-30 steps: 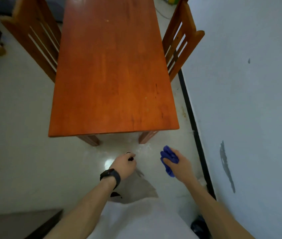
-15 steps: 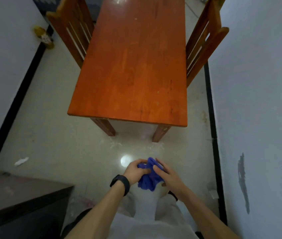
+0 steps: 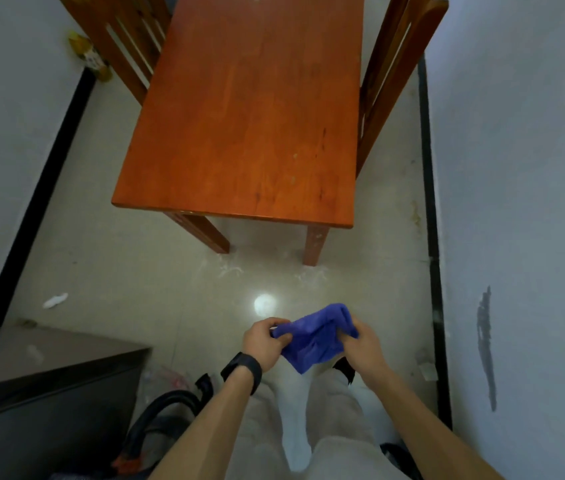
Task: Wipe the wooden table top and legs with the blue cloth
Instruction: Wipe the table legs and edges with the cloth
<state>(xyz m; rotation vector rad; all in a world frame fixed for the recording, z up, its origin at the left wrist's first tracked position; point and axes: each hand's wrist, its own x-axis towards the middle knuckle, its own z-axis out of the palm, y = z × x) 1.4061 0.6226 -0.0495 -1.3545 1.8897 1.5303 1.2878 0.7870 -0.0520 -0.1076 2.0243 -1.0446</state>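
The blue cloth (image 3: 314, 336) is a soft, crumpled fabric, bunched into folds along its top and hanging to a loose point at the bottom. It is held in the air in front of the person, low in the view and above the pale trouser legs (image 3: 340, 424). The left hand (image 3: 264, 342) pinches its left edge, the fingers curled shut over the fabric. The right hand (image 3: 360, 344) grips its right side, the cloth's upper fold humped just above those fingers; how many fingers lie under the fabric is hard to tell. Between the two hands the cloth is stretched only slackly.

A black band (image 3: 242, 370) circles the left wrist. Beyond the fingers, well apart from the cloth, stands the wooden table (image 3: 250, 116), its top a smooth orange-brown rectangle with faint dark marks near the right edge. Two square legs (image 3: 314, 244) show under its near end. Slatted wooden chairs (image 3: 388, 81) flank it. The floor (image 3: 135, 271) is glossy pale tile with a bright light spot just beyond the cloth.
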